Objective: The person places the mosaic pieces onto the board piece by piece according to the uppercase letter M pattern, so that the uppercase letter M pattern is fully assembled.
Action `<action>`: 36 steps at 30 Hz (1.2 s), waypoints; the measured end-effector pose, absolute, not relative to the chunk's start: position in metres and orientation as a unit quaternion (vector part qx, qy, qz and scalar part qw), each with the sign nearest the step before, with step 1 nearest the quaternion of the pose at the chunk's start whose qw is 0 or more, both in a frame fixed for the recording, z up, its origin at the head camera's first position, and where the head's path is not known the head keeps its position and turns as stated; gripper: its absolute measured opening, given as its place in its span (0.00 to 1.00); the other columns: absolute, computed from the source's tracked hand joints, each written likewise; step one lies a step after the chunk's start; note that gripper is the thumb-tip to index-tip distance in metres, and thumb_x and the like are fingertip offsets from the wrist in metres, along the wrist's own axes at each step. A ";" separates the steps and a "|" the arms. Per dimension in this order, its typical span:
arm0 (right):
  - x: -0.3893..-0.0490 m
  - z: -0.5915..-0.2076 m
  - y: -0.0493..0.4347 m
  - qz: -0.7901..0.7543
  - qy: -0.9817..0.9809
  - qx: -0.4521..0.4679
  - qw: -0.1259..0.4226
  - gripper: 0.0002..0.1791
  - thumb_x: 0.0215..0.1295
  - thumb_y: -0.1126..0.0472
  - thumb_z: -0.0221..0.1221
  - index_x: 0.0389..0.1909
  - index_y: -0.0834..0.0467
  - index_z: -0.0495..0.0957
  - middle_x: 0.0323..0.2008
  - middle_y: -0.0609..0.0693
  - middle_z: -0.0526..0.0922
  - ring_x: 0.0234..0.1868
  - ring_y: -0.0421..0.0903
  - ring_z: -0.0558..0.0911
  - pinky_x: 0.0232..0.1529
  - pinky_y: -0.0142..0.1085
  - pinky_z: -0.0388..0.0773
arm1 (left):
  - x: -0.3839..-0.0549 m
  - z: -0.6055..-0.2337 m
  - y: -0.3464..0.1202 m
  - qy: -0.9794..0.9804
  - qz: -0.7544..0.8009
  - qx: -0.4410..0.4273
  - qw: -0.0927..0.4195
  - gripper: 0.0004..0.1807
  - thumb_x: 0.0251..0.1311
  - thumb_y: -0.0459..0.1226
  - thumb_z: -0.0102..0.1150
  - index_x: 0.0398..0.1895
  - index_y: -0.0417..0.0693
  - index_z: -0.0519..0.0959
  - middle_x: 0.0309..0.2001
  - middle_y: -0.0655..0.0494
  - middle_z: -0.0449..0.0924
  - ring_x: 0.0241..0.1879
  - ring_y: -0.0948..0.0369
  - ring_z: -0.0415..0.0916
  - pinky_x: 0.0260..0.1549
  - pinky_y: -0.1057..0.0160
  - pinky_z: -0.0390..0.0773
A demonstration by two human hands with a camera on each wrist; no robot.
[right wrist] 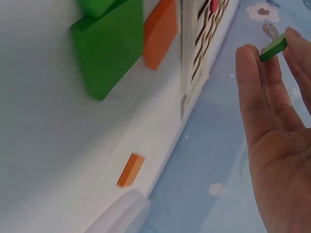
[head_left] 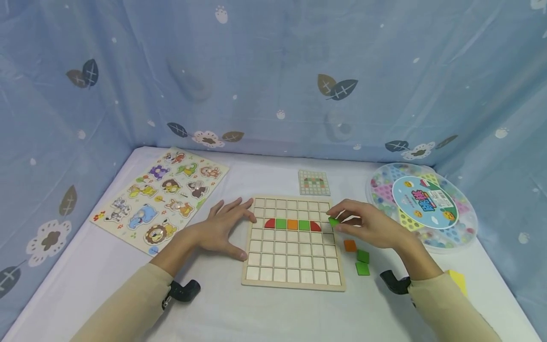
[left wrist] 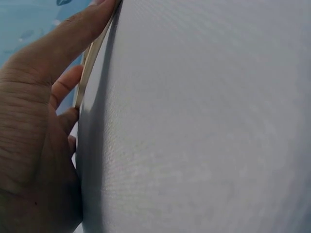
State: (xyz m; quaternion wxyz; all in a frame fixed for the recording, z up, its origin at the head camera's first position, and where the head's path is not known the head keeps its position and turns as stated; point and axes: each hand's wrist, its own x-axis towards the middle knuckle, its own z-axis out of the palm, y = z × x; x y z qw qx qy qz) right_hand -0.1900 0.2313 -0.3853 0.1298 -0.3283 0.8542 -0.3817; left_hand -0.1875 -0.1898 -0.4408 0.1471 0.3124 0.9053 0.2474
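A square wooden grid board (head_left: 293, 287) lies on the table, with a row of red, green and orange pieces in its third row. My left hand (head_left: 220, 230) steadies the board's left side, fingertips and thumb at the frame. In the left wrist view the thumb (left wrist: 73, 36) lies along the board's edge. My right hand (head_left: 372, 223) pinches a small green tile (right wrist: 274, 47) between thumb and fingertips, over the board's right edge. Loose near that edge lie an orange tile (head_left: 350, 245) and two green tiles, one (head_left: 363, 256) just above the other (head_left: 362, 269).
A small pattern card (head_left: 314, 183) sits behind the board. An animal puzzle board (head_left: 160, 199) is at the left. At the right stand a round clear case of beads (head_left: 466, 223) and a yellow piece (head_left: 458, 281). Another orange tile (right wrist: 130, 170) shows in the right wrist view.
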 end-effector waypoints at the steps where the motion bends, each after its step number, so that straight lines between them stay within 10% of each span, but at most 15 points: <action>1: -0.191 -0.385 0.229 -0.382 0.853 -0.331 0.130 0.18 0.69 0.65 0.66 0.58 0.58 0.78 0.55 0.49 0.83 0.51 0.46 0.85 0.55 0.40 0.84 | -0.188 -0.441 -0.190 0.905 0.247 0.312 0.147 0.48 0.40 0.69 0.74 0.64 0.66 0.67 0.85 0.55 0.39 0.83 0.45 0.33 0.73 0.30 0.29; 36: -0.215 -0.388 0.148 -0.417 0.805 -0.387 0.166 0.19 0.71 0.61 0.65 0.60 0.58 0.78 0.56 0.52 0.82 0.51 0.49 0.84 0.54 0.44 0.84 | -0.188 -0.440 -0.189 0.905 0.253 0.310 0.146 0.48 0.39 0.69 0.76 0.64 0.67 0.68 0.84 0.55 0.40 0.83 0.44 0.34 0.73 0.30 0.28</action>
